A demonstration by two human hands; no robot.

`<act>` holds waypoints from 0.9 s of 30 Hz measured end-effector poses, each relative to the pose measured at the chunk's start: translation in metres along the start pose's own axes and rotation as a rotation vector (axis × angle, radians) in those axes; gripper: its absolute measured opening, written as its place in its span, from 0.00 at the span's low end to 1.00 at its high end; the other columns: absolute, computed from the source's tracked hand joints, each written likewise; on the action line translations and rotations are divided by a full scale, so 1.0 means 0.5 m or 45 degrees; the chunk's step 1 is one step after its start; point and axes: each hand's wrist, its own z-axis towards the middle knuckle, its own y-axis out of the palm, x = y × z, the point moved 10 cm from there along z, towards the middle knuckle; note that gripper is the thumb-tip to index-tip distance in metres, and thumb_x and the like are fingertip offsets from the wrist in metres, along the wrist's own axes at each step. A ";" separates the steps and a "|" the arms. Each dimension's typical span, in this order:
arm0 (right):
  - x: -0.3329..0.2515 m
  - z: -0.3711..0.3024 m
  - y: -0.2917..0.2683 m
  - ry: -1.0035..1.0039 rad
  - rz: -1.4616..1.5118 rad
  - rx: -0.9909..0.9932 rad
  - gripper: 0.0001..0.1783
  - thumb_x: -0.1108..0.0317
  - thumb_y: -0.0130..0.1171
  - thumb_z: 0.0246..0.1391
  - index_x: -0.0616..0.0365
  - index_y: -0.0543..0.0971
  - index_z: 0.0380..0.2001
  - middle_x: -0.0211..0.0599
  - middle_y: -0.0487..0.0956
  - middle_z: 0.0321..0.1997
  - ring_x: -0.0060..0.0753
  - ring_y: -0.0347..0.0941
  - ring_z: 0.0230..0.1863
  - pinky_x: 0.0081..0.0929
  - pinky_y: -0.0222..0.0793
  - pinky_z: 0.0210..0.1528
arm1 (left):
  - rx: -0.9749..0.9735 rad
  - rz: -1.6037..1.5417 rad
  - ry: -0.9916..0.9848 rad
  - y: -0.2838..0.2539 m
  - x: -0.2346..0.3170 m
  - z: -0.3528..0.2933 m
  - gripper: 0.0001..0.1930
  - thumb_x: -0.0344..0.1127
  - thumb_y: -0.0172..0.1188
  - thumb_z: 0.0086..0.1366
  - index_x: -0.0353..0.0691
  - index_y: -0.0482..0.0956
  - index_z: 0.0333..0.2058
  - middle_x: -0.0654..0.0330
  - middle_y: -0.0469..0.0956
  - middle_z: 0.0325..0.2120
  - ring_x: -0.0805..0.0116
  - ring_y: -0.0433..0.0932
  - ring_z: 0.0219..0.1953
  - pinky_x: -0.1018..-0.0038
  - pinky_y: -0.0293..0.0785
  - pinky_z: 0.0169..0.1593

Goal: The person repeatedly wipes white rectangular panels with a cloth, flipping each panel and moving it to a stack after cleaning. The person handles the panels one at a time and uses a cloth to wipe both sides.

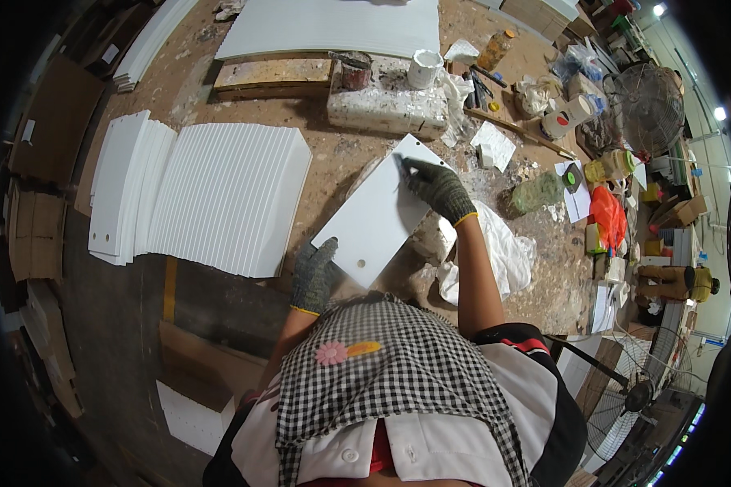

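Observation:
A white rectangular panel (378, 215) lies slantwise in front of me, with small dark holes at its far end and a larger round hole near its near corner. My left hand (313, 272), in a grey knit glove with yellow trim, grips the panel's lower left edge. My right hand (440, 191), gloved alike, rests on the far right part of the panel with its fingers bent and drawn together. What those fingers hold, if anything, is hidden. White cloth (508, 256) is bunched beside my right forearm.
A row of similar white panels (227, 191) leans at the left. Beyond stand a paint-spattered block (382, 105) bearing a dark pot (355, 73) and a white cup (424, 68). Bottles, including a yellowish jar (609, 166), and a red bag (607, 215) crowd the right; a fan (646, 105) stands behind.

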 end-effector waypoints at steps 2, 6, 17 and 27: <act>-0.010 0.001 -0.026 -0.093 0.044 0.203 0.23 0.63 0.62 0.64 0.55 0.80 0.62 0.47 0.88 0.48 0.37 0.86 0.44 0.35 0.79 0.52 | -0.013 -0.085 0.018 -0.003 -0.005 0.006 0.18 0.36 0.66 0.68 0.28 0.84 0.50 0.57 0.84 0.41 0.68 0.81 0.42 0.73 0.76 0.48; 0.003 0.007 0.046 -0.068 0.014 -0.166 0.22 0.65 0.63 0.64 0.53 0.81 0.61 0.46 0.88 0.47 0.34 0.86 0.45 0.34 0.79 0.51 | -0.030 0.140 0.086 -0.014 -0.005 0.017 0.19 0.36 0.67 0.68 0.28 0.83 0.51 0.57 0.85 0.41 0.68 0.81 0.42 0.73 0.77 0.48; -0.029 -0.007 0.038 -0.091 -0.098 -0.119 0.24 0.65 0.63 0.63 0.52 0.81 0.62 0.50 0.87 0.48 0.40 0.86 0.44 0.36 0.79 0.52 | 0.003 0.098 0.043 0.002 0.020 0.004 0.18 0.36 0.66 0.69 0.27 0.83 0.51 0.57 0.85 0.42 0.68 0.82 0.41 0.74 0.77 0.48; -0.013 -0.020 0.045 -0.038 0.136 -0.006 0.21 0.65 0.62 0.66 0.56 0.81 0.61 0.49 0.87 0.51 0.36 0.85 0.48 0.33 0.77 0.55 | -0.016 -0.148 -0.032 -0.019 -0.032 0.026 0.16 0.28 0.67 0.67 0.26 0.82 0.51 0.55 0.84 0.42 0.67 0.83 0.41 0.75 0.80 0.44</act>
